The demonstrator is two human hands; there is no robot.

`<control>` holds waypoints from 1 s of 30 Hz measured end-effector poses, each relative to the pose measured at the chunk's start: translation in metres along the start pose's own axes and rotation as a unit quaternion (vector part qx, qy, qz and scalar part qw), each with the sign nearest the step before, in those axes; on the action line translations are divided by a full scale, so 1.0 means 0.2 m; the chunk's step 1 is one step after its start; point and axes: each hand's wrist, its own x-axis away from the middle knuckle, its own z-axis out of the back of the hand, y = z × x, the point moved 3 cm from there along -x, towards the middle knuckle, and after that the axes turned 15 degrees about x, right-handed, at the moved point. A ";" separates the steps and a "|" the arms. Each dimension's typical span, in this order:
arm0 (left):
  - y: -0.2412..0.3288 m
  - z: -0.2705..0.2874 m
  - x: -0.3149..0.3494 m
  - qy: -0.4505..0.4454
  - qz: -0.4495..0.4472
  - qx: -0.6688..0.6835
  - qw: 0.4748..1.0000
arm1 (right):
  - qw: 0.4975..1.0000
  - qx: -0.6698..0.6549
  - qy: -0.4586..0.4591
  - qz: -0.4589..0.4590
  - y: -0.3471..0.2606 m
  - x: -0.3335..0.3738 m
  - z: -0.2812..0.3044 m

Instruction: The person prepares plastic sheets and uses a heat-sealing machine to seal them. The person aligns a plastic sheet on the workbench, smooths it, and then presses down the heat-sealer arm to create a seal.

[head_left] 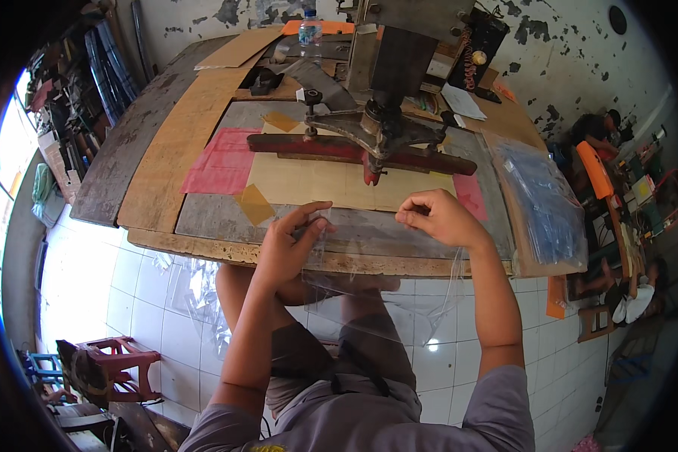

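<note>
From my remote station I see a far white wall [572, 60] flaking in dark patches, bright light at the left window [4, 215], and near left, a red stool [132, 358] on white floor tiles [147, 320].

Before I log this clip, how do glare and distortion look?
Head view: tiled floor washed out at left, with a glare spot right of centre; table's front edge gently bowed by the fisheye; clear plastic sheet hard to trace against what shows through.

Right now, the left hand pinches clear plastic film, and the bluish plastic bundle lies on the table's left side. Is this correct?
No: the head view shows the bluish plastic bundle on the right side of the table; the rest stands.
</note>
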 end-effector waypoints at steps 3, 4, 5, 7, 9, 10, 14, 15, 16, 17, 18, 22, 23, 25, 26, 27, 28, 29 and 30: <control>0.00 0.00 0.00 0.002 0.009 0.001 1.000 | 1.000 0.005 0.029 -0.009 0.02 0.06 0.02; 0.01 -0.01 0.00 0.003 0.011 0.002 1.000 | 0.999 0.008 0.045 -0.004 0.03 0.09 0.03; 0.00 -0.01 -0.01 0.002 0.013 0.004 1.000 | 0.998 0.011 0.062 0.000 0.05 0.11 0.03; -0.02 0.00 -0.01 0.006 0.004 0.022 1.000 | 0.996 0.031 0.087 0.012 0.08 0.15 0.06; -0.04 0.00 -0.01 0.013 -0.004 0.036 0.999 | 0.991 0.041 0.126 0.007 0.09 0.18 0.07; -0.05 0.01 -0.01 0.020 -0.007 0.040 0.999 | 0.987 0.041 0.153 -0.002 0.09 0.21 0.07; -0.05 0.03 -0.01 0.044 -0.023 0.032 0.998 | 0.950 0.149 0.275 -0.007 0.12 0.34 0.07; -0.04 0.03 -0.01 0.053 -0.022 0.033 0.998 | 0.935 0.140 0.325 -0.012 0.13 0.37 0.04; -0.03 0.03 -0.01 0.062 -0.021 0.037 0.997 | 0.918 0.134 0.374 -0.018 0.15 0.41 0.01; -0.03 0.02 -0.01 0.070 -0.020 0.040 0.997 | 0.897 0.127 0.422 -0.024 0.16 0.45 -0.03; -0.04 0.03 0.00 0.079 -0.022 0.041 0.996 | 0.898 0.110 0.424 -0.041 0.19 0.48 -0.09; -0.03 0.02 -0.01 0.095 -0.026 0.035 0.995 | 0.901 0.110 0.404 -0.110 0.26 0.62 -0.32; -0.02 0.01 0.00 0.098 -0.026 0.027 0.994 | 0.904 0.123 0.390 -0.125 0.25 0.63 -0.37; 0.00 -0.01 0.00 0.106 -0.033 0.076 0.991 | 0.901 0.148 0.389 -0.121 0.24 0.64 -0.40; 0.00 -0.01 0.01 0.109 -0.037 0.100 0.988 | 0.901 0.141 0.391 -0.122 0.25 0.65 -0.42; 0.01 -0.02 0.01 0.094 -0.044 0.096 0.990 | 0.901 0.135 0.394 -0.122 0.25 0.66 -0.41; 0.01 -0.02 0.01 0.079 -0.050 0.091 0.991 | 0.903 0.117 0.398 -0.114 0.25 0.67 -0.40; 0.00 -0.02 0.02 0.064 -0.057 0.087 0.993 | 0.904 0.099 0.402 -0.106 0.24 0.68 -0.37; 0.00 -0.02 0.03 0.026 -0.051 0.055 0.997 | 0.905 0.082 0.406 -0.097 0.22 0.68 -0.34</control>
